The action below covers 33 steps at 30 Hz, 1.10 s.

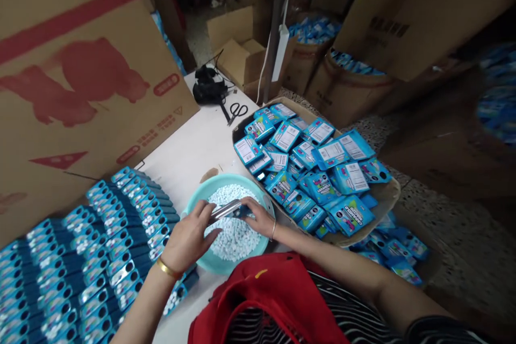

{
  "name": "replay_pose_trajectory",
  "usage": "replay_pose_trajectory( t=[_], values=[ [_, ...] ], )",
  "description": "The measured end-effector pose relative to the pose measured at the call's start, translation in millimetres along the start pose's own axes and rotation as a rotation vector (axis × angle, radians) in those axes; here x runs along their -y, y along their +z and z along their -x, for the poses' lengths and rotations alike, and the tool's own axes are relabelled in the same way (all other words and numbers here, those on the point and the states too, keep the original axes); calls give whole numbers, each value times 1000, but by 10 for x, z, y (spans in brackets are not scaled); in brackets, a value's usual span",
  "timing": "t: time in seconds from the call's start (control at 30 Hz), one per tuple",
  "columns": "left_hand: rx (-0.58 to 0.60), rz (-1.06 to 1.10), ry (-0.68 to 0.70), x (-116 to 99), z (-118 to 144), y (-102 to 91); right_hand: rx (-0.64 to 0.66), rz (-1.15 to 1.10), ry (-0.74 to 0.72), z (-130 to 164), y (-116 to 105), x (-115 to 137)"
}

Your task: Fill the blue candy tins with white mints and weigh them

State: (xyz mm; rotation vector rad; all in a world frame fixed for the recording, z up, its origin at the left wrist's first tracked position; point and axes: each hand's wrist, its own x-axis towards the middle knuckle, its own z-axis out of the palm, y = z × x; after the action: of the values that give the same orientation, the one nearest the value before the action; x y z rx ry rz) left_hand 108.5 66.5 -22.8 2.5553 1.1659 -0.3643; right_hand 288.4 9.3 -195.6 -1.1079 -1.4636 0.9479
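Right below my chin sits the red cloth on my lap, over a striped top. Just past it both my hands meet over the teal bowl of small white tablets. My left hand, gold bangle at the wrist, has its fingers curled closed around one end of a slim silvery-blue case, which lies nearly level above the tablets. My right hand pinches the other end, fingertips drawn together on it; whether the case is open I cannot quite tell, as the view is small and a little blurred there.

To my left, rows of the same blue cases lie packed side by side on the white table, reaching right up beside the bowl. To my right, touching the bowl's rim, a shallow cardboard tray is heaped with blue printed packets, and more packets lie on the floor beneath its edge.

Farther along the table lie black-handled scissors and a black bundle of straps. A big carton with red print leans along the left, and beyond stand more cartons and round bins of blue packets.
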Motion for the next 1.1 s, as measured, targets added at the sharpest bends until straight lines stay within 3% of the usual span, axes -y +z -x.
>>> replay_pose_trajectory(
  t=[0.07, 0.2, 0.3, 0.4, 0.47, 0.57, 0.63, 0.77, 0.87, 0.97, 1.03, 1.1],
  values=[
    [-48, 111, 78, 123, -89, 123, 5, -37, 8, -23, 27, 126],
    [22, 201, 157, 255, -249, 273, 83, -16, 0, -138, -22, 312],
    [-84, 245, 122, 538, -364, 208, -39, 201, -10, -428, -282, 291],
    [-302, 214, -32, 1137, -526, 84, -320, 505, 56, -896, -672, 150],
    [-384, 119, -213, 1653, -662, 21, -371, 748, 153, -1205, -896, 37],
    [-393, -19, -479, 2422, -855, -14, -255, 983, 323, -1519, -1048, -113],
    [-390, -46, -574, 2850, -946, 2, -152, 1024, 401, -1615, -1031, -192],
    [-348, -32, -643, 3410, -1049, 104, -89, 922, 433, -1661, -927, -288],
    [-302, 9, -644, 3601, -1115, 177, -119, 801, 345, -1653, -913, -333],
    [-361, 27, -647, 3574, -1164, 212, -199, 628, 318, -1594, -972, -361],
    [-471, 32, -576, 3354, -1124, 230, -260, 507, 295, -1510, -1025, -316],
    [-500, 103, -398, 2937, -996, 276, -267, 411, 242, -1395, -1066, -191]
  ],
)
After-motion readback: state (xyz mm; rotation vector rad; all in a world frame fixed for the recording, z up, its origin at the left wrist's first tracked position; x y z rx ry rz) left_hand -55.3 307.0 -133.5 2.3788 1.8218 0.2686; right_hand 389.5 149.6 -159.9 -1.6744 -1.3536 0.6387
